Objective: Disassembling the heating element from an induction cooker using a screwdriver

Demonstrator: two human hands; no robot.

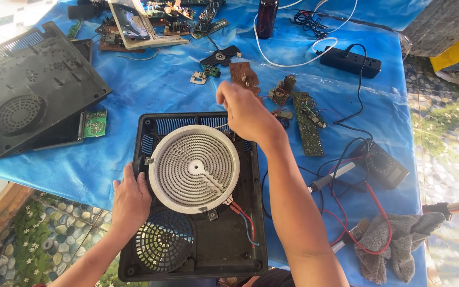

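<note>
Pinched shut, the right hand grip holds a thin wire above the round heating coil; left hand rests open-palmed against the coil's edge.

Makeshift electronics repair workshop, blue-covered desk strewn with circuit boards, multimeter at three o'clock, opened cooker base at six o'clock.

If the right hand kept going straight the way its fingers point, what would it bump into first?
Probably the small brown circuit board just beyond the right hand; the fingers point up the blue table cover toward it. Height above the table is hard to judge.
</note>
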